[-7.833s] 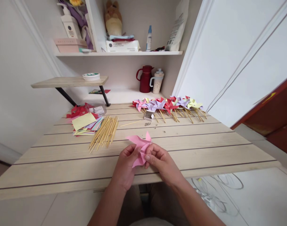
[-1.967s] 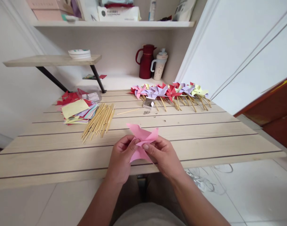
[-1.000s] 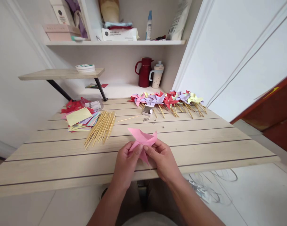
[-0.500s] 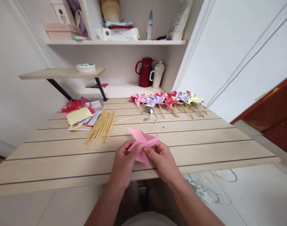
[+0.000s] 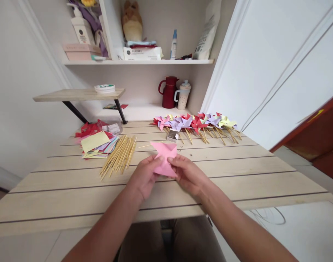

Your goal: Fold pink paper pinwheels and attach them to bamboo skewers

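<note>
A pink paper pinwheel [image 5: 165,168] is held up over the front half of the table, between both hands. My left hand [image 5: 147,174] pinches its left side, thumb on top. On its right side, my right hand [image 5: 186,172] grips the paper with the thumb near the middle. Just beyond the paper lies a thin wooden stick [image 5: 144,146]. Behind it stands a small open box [image 5: 173,135] of metal pins. A few loose pins [image 5: 190,155] are scattered to the right. My other fingers are partly hidden beneath the paper.
Wooden sticks [image 5: 119,154] lie in a bundle at left, beside a stack of coloured paper [image 5: 95,142]. Finished pinwheels [image 5: 196,123] line the back right. A red jug [image 5: 169,92] and a cup [image 5: 183,96] stand behind. A small raised shelf [image 5: 79,95] overhangs the back left.
Both hands have moved slightly up and away with the pink pinwheel, which now lies flatter toward me. The right thumb has drawn apart from the left. The camera view has tilted upward.
</note>
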The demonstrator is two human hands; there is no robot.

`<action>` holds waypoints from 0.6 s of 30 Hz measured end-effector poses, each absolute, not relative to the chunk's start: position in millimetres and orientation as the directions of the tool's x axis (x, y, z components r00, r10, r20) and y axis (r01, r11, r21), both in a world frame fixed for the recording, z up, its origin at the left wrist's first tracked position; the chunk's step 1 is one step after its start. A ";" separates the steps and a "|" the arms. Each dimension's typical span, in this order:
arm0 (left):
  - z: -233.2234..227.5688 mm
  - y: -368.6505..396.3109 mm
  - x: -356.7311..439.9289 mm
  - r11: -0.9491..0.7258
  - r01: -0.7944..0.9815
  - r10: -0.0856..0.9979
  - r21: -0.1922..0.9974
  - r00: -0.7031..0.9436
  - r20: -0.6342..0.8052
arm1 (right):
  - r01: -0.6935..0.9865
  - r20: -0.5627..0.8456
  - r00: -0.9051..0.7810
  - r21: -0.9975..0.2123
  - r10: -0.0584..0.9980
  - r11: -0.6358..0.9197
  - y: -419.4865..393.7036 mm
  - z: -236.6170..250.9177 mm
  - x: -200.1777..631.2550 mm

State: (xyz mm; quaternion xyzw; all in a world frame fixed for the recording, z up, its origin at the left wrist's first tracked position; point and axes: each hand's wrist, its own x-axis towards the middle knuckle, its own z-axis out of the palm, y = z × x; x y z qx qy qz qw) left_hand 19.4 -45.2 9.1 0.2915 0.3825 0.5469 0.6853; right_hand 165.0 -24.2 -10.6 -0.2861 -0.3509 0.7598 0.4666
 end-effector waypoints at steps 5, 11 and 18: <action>8.2 20.8 5.9 0.157 -0.594 0.921 0.789 -0.201 -0.335 | -0.468 -0.044 -0.237 -0.870 0.970 -0.154 38.8 14.7 163.9; -7.2 71.2 -23.8 -0.115 -0.596 0.864 0.795 -0.455 -0.216 | -0.443 0.207 0.130 -0.863 0.970 0.244 81.0 22.7 177.4; -14.1 57.4 -10.6 -0.280 -0.516 0.894 0.809 -0.447 0.025 | -0.172 0.469 -0.002 -0.870 0.883 0.462 44.2 6.8 174.9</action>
